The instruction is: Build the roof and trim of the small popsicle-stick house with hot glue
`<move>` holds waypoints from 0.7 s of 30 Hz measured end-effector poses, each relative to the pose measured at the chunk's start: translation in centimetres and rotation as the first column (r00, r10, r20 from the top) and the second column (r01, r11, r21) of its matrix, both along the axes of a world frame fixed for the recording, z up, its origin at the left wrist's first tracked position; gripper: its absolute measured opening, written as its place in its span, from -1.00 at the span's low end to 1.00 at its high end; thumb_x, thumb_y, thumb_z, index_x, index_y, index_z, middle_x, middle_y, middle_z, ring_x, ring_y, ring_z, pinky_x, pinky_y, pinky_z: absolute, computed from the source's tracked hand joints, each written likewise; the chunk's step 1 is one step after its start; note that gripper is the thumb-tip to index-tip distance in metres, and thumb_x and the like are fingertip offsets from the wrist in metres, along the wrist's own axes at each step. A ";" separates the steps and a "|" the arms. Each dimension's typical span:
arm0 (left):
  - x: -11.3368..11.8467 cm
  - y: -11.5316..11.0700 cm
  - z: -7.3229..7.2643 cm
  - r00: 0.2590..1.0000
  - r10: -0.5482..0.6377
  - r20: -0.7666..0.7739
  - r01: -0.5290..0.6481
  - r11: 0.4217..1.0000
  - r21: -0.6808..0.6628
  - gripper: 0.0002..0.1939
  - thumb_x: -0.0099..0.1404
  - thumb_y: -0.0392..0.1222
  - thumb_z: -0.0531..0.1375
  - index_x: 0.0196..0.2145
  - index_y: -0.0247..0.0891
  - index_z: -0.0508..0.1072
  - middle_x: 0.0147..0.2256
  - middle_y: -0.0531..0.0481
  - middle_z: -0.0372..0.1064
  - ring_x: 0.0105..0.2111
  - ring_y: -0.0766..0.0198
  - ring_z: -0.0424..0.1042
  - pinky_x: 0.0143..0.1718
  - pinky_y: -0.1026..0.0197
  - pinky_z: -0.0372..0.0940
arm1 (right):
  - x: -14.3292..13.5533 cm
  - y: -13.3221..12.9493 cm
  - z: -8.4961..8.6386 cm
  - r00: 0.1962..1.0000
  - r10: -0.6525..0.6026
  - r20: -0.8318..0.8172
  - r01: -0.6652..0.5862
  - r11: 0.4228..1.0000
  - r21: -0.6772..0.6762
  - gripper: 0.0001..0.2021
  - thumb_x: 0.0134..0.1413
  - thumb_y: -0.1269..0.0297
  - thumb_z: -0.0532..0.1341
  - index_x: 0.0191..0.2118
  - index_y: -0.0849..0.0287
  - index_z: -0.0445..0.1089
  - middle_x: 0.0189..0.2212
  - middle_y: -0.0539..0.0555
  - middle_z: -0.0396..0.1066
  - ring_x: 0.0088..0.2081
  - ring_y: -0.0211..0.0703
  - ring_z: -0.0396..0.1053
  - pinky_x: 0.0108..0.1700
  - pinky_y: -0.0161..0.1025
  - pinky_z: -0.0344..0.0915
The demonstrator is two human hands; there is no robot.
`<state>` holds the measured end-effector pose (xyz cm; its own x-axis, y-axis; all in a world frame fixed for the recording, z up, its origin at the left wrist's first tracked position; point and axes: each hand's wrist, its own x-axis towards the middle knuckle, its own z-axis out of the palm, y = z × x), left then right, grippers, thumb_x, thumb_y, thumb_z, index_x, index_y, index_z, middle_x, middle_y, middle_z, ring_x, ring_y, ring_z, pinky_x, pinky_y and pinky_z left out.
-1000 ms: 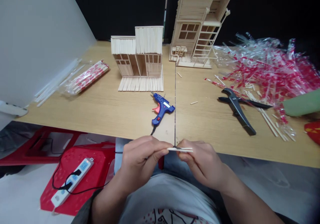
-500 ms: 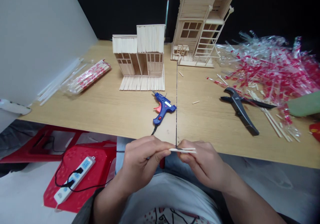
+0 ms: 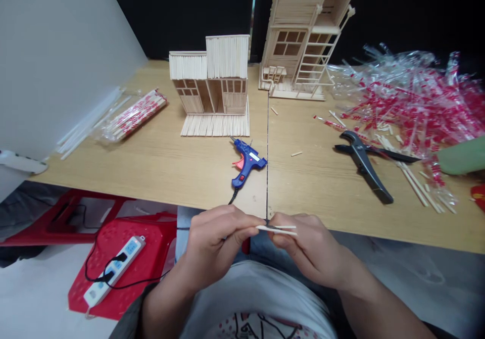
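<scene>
Both hands meet just in front of the near edge of the desk [image 3: 159, 172], above the person's lap. The left hand [image 3: 212, 243] has its fingers curled in, thumb and forefinger pinched on one end of thin wooden sticks [image 3: 278, 229]. The right hand [image 3: 303, 245] is likewise closed, fingertips pinched on the same sticks, whose free ends lie over its knuckles, slightly splayed. On the desk, a blue glue gun [image 3: 246, 162] lies near the near edge; black cutters [image 3: 366, 164] lie further right.
</scene>
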<state>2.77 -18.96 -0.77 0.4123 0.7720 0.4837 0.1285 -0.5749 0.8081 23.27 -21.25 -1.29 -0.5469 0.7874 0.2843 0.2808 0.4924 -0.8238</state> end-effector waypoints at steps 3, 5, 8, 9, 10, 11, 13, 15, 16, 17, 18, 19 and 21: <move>0.0 0.0 -0.1 1.000 -0.017 0.010 0.017 1.000 -0.001 -0.85 0.28 -0.41 0.25 -0.20 -0.30 0.55 -0.41 0.00 0.52 -0.42 0.40 0.46 -0.37 0.37 0.33 | 0.0 -0.1 0.2 0.998 -0.001 0.061 -0.004 0.996 0.088 -0.78 0.42 0.29 -0.08 -0.29 0.14 0.18 -0.47 -0.06 0.24 -0.49 -0.32 0.18 -0.40 -0.37 0.12; 0.0 0.0 -0.3 1.000 -0.030 0.010 0.030 1.000 -0.003 -0.85 0.28 -0.40 0.25 -0.20 -0.29 0.55 -0.42 0.00 0.51 -0.44 0.39 0.46 -0.38 0.36 0.33 | 0.0 -0.1 0.5 0.995 -0.006 0.100 -0.007 0.992 0.123 -0.78 0.42 0.30 -0.10 -0.29 0.14 0.18 -0.49 -0.06 0.24 -0.50 -0.31 0.17 -0.42 -0.36 0.12; 0.1 0.1 -0.4 0.999 -0.036 0.014 0.036 0.999 -0.007 -0.86 0.29 -0.39 0.24 -0.21 -0.28 0.55 -0.43 0.00 0.50 -0.45 0.38 0.45 -0.40 0.34 0.32 | 0.1 -0.1 0.9 0.989 -0.009 0.147 -0.010 0.992 0.129 -0.78 0.42 0.29 -0.10 -0.28 0.13 0.18 -0.51 -0.06 0.24 -0.52 -0.30 0.16 -0.44 -0.35 0.11; 0.1 0.1 -0.5 0.999 -0.038 0.015 0.038 0.999 -0.009 -0.87 0.29 -0.39 0.24 -0.22 -0.28 0.55 -0.44 -0.01 0.50 -0.45 0.37 0.45 -0.40 0.34 0.32 | 0.2 -0.1 1.0 0.987 -0.006 0.160 -0.014 0.992 0.125 -0.78 0.42 0.29 -0.10 -0.28 0.13 0.18 -0.51 -0.06 0.24 -0.53 -0.30 0.16 -0.45 -0.34 0.11; 0.1 0.1 -0.5 0.999 -0.040 0.016 0.040 0.999 -0.008 -0.88 0.29 -0.38 0.24 -0.22 -0.28 0.55 -0.43 -0.01 0.50 -0.45 0.37 0.45 -0.40 0.33 0.32 | 0.2 -0.1 1.0 0.985 -0.003 0.172 -0.019 0.992 0.123 -0.78 0.42 0.29 -0.10 -0.28 0.14 0.18 -0.51 -0.06 0.24 -0.53 -0.29 0.17 -0.45 -0.34 0.11; 0.1 0.2 -0.4 0.999 -0.042 0.015 0.042 0.999 -0.007 -0.88 0.29 -0.38 0.24 -0.23 -0.28 0.55 -0.43 -0.01 0.51 -0.44 0.36 0.45 -0.40 0.32 0.33 | 0.2 -0.1 1.1 0.983 -0.001 0.185 -0.022 0.992 0.123 -0.78 0.41 0.29 -0.10 -0.27 0.14 0.19 -0.51 -0.05 0.25 -0.53 -0.29 0.17 -0.45 -0.33 0.11; 0.0 0.3 -0.4 0.999 -0.045 0.010 0.045 0.999 0.004 -0.88 0.29 -0.36 0.24 -0.22 -0.28 0.55 -0.42 -0.02 0.51 -0.44 0.36 0.45 -0.40 0.32 0.33 | 0.2 -0.2 1.1 0.979 -0.004 0.205 -0.022 0.992 0.123 -0.79 0.41 0.30 -0.09 -0.27 0.15 0.20 -0.51 -0.05 0.26 -0.53 -0.28 0.18 -0.45 -0.32 0.11; -0.1 0.4 -0.4 0.999 -0.052 0.003 0.052 0.998 0.019 -0.88 0.29 -0.36 0.24 -0.21 -0.27 0.55 -0.41 -0.03 0.52 -0.44 0.36 0.44 -0.40 0.31 0.32 | 0.2 -0.3 1.0 0.975 -0.010 0.220 -0.017 0.993 0.120 -0.79 0.40 0.31 -0.08 -0.27 0.15 0.20 -0.51 -0.04 0.26 -0.53 -0.28 0.18 -0.45 -0.32 0.11; -0.1 0.4 -0.4 0.998 -0.061 0.001 0.061 0.998 0.026 -0.87 0.29 -0.36 0.24 -0.21 -0.27 0.55 -0.41 -0.03 0.52 -0.44 0.36 0.44 -0.40 0.31 0.32 | 0.2 -0.3 1.0 0.974 -0.010 0.227 -0.018 0.993 0.118 -0.80 0.40 0.32 -0.08 -0.28 0.15 0.19 -0.52 -0.04 0.26 -0.53 -0.28 0.17 -0.45 -0.32 0.10; -0.1 0.5 -0.4 0.997 -0.071 0.004 0.071 0.997 0.030 -0.86 0.29 -0.37 0.24 -0.20 -0.26 0.55 -0.40 -0.03 0.52 -0.44 0.36 0.44 -0.41 0.30 0.32 | 0.2 -0.4 1.0 0.973 -0.009 0.232 -0.019 0.993 0.116 -0.79 0.40 0.32 -0.08 -0.29 0.14 0.19 -0.52 -0.05 0.25 -0.53 -0.28 0.16 -0.45 -0.32 0.09; -0.2 0.5 -0.5 0.997 -0.081 0.012 0.081 0.996 0.035 -0.86 0.29 -0.37 0.24 -0.19 -0.26 0.55 -0.40 -0.03 0.53 -0.44 0.36 0.44 -0.41 0.30 0.31 | 0.2 -0.4 0.9 0.971 -0.007 0.239 -0.021 0.993 0.116 -0.79 0.40 0.32 -0.07 -0.30 0.14 0.18 -0.52 -0.05 0.25 -0.53 -0.28 0.16 -0.46 -0.31 0.09; -0.2 0.5 -0.6 0.996 -0.089 0.023 0.089 0.995 0.037 -0.86 0.29 -0.36 0.24 -0.19 -0.26 0.55 -0.40 -0.02 0.53 -0.45 0.36 0.44 -0.41 0.30 0.31 | 0.2 -0.5 0.9 0.969 -0.007 0.245 -0.023 0.993 0.118 -0.79 0.40 0.32 -0.07 -0.31 0.14 0.18 -0.52 -0.05 0.25 -0.54 -0.28 0.16 -0.46 -0.31 0.08; -0.1 0.5 -0.8 0.994 -0.098 0.053 0.096 0.995 0.038 -0.86 0.30 -0.36 0.24 -0.19 -0.26 0.55 -0.39 -0.03 0.54 -0.45 0.35 0.44 -0.41 0.30 0.32 | 0.1 -0.7 0.9 0.967 -0.009 0.253 -0.024 0.992 0.124 -0.79 0.39 0.33 -0.07 -0.32 0.14 0.17 -0.52 -0.05 0.24 -0.54 -0.29 0.15 -0.46 -0.31 0.07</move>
<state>2.67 -18.42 -1.61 0.4564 0.7116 0.5342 0.0270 -0.6112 0.7911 23.34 -21.90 -0.43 -0.6193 0.7500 0.2322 0.4677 0.5899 -0.6582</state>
